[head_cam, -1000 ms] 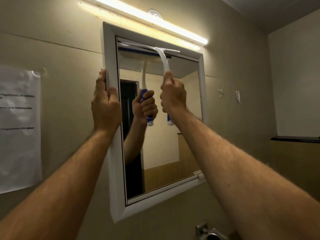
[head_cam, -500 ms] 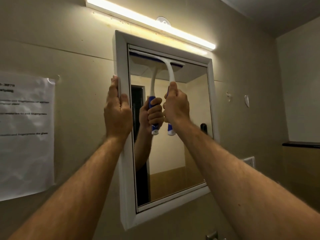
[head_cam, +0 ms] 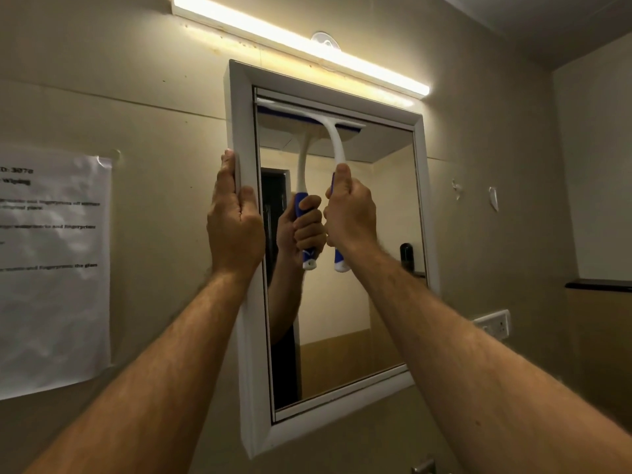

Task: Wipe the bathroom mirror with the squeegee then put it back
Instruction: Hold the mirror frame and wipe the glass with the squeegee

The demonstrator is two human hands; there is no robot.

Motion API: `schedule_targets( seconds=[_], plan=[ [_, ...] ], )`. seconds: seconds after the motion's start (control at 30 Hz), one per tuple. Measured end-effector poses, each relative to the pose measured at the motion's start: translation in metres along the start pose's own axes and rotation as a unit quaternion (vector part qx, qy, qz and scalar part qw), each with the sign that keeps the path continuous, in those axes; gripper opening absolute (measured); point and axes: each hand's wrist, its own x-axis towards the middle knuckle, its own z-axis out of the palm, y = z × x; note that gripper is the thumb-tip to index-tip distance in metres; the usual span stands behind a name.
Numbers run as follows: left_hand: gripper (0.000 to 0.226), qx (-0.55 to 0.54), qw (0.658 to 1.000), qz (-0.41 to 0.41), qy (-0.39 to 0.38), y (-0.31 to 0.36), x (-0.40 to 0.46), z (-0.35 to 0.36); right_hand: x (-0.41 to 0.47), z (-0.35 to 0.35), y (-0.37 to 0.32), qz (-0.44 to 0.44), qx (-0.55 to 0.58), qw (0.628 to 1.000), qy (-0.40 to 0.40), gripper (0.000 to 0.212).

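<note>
A white-framed mirror (head_cam: 393, 200) hangs on the beige wall. My right hand (head_cam: 350, 213) grips the blue and white handle of the squeegee (head_cam: 337, 145). Its blade lies flat against the glass near the top left of the mirror, just under the frame. My left hand (head_cam: 234, 224) clasps the left side of the mirror frame (head_cam: 239, 107), fingers wrapped over its outer edge. The glass reflects the squeegee and my right hand.
A lit strip light (head_cam: 307, 46) runs along the wall above the mirror. A printed paper sheet (head_cam: 51, 268) is taped to the wall at left. A wall socket (head_cam: 492, 325) sits to the right, a dark ledge (head_cam: 598, 285) beyond it.
The squeegee blade has slid slightly down the glass from the top edge. The view has shifted, so the mirror sits more to the right in the frame. My left hand keeps its hold.
</note>
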Motion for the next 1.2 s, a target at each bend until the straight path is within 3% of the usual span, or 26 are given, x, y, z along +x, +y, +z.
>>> schedule_targets(
  seconds=[0.97,1.2],
  plan=[
    [0.051,-0.087,0.994,-0.053,-0.032,0.007,-0.002,-0.005,-0.119,-0.051,0.092,0.021,-0.090,0.995,-0.048,0.033],
    [0.050,-0.084,0.991,-0.087,-0.053,0.030,-0.013,-0.015,-0.085,-0.053,0.079,0.018,-0.052,0.998,-0.038,0.036]
  ],
)
